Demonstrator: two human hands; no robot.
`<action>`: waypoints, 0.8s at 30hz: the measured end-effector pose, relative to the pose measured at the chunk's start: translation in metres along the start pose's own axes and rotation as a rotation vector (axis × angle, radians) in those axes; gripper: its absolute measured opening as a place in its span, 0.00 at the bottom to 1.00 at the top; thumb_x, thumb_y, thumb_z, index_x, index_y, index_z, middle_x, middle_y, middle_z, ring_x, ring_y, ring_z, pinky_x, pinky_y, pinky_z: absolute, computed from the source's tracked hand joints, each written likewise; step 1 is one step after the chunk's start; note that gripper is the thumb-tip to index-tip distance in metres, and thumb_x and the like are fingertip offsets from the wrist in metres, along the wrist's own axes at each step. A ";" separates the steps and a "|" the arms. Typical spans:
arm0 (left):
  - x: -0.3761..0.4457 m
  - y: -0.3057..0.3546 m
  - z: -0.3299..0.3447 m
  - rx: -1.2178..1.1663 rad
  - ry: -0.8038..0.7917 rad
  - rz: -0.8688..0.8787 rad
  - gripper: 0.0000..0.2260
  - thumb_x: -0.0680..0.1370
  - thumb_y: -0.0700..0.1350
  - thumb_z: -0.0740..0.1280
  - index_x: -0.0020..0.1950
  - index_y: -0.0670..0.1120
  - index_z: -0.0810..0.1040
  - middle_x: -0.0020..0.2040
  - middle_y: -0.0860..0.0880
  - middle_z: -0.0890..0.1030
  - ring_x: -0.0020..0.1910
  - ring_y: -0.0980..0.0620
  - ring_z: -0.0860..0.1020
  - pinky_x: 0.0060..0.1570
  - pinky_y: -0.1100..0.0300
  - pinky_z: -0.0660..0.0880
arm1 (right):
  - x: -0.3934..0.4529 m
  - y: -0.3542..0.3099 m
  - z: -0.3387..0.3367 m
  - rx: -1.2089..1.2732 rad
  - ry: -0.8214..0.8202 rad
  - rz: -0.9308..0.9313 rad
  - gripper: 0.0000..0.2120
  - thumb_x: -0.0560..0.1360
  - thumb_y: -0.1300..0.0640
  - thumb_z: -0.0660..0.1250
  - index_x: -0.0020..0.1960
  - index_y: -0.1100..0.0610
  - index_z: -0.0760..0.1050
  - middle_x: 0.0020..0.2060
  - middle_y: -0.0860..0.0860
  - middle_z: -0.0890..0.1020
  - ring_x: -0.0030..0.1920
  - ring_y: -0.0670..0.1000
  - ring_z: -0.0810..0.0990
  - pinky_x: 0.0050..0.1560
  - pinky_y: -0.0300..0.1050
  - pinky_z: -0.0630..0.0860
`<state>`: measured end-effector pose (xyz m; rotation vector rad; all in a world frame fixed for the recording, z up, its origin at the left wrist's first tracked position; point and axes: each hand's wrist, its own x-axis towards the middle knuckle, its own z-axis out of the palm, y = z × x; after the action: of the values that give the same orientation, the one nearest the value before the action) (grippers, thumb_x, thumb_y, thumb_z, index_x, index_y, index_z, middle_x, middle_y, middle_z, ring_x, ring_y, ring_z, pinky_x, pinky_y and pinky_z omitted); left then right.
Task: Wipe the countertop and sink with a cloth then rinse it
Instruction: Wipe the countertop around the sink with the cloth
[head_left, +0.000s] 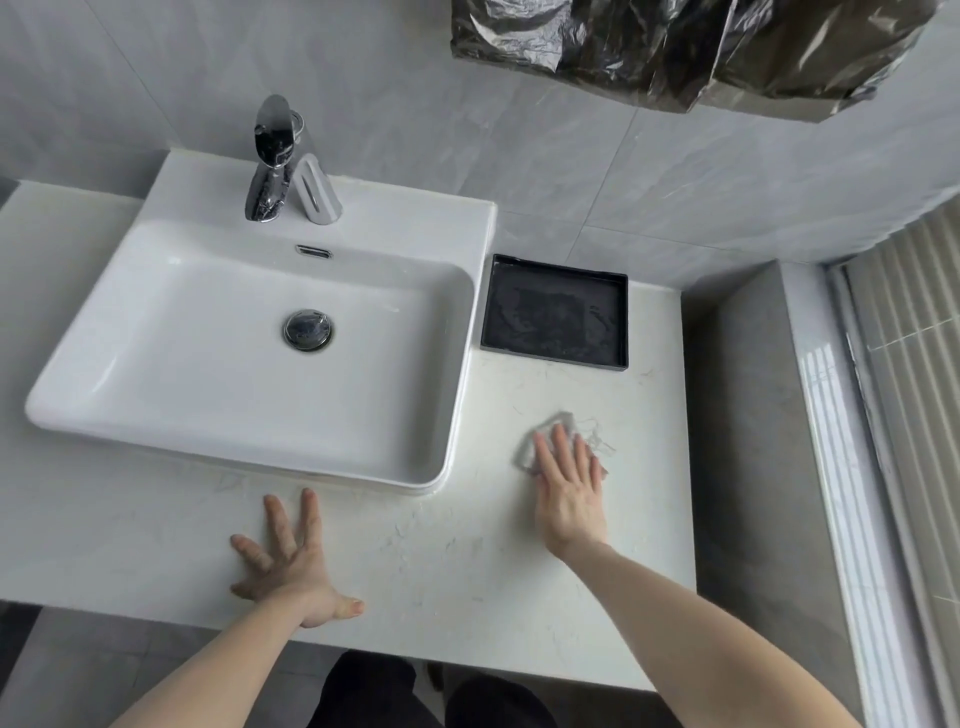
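A pale grey cloth (561, 426) lies on the white countertop (441, 566) to the right of the sink. My right hand (569, 488) presses flat on the cloth with fingers straight, covering most of it. My left hand (291, 564) rests on the counter's front part with fingers spread and nothing in it, just in front of the white basin (156, 415). The sink bowl looks bare around its chrome drain (308, 329). A chrome tap (270, 161) stands at the back of the sink.
A black shallow tray (621, 322) sits on the counter behind the cloth, beside the sink's right rim. A white holder (317, 189) stands next to the tap. Crumpled dark film (675, 47) hangs overhead. A grey ledge (743, 415) borders the counter's right edge.
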<state>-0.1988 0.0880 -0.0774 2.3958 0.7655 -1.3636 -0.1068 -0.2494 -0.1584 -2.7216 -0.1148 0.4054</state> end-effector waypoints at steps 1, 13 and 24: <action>-0.001 0.000 0.000 0.000 -0.002 -0.004 0.73 0.60 0.65 0.81 0.69 0.60 0.15 0.64 0.49 0.09 0.76 0.27 0.29 0.71 0.26 0.60 | -0.006 0.019 -0.007 -0.006 0.027 0.050 0.32 0.83 0.62 0.54 0.84 0.45 0.49 0.84 0.48 0.44 0.83 0.54 0.39 0.82 0.57 0.39; -0.004 0.001 -0.002 -0.007 -0.006 -0.009 0.74 0.59 0.67 0.81 0.69 0.59 0.15 0.64 0.48 0.09 0.75 0.27 0.27 0.70 0.25 0.60 | -0.005 0.013 -0.031 0.265 0.163 0.197 0.32 0.78 0.71 0.53 0.80 0.54 0.65 0.81 0.51 0.60 0.82 0.51 0.56 0.81 0.55 0.57; -0.002 0.001 -0.002 0.019 -0.004 -0.005 0.74 0.59 0.67 0.81 0.69 0.59 0.14 0.65 0.48 0.09 0.75 0.26 0.28 0.70 0.25 0.60 | -0.011 -0.084 0.026 0.010 -0.104 0.023 0.31 0.83 0.42 0.52 0.83 0.43 0.46 0.84 0.49 0.40 0.83 0.59 0.37 0.81 0.62 0.38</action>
<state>-0.1974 0.0874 -0.0745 2.4061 0.7608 -1.3837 -0.1271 -0.1640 -0.1461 -2.6941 -0.1098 0.5520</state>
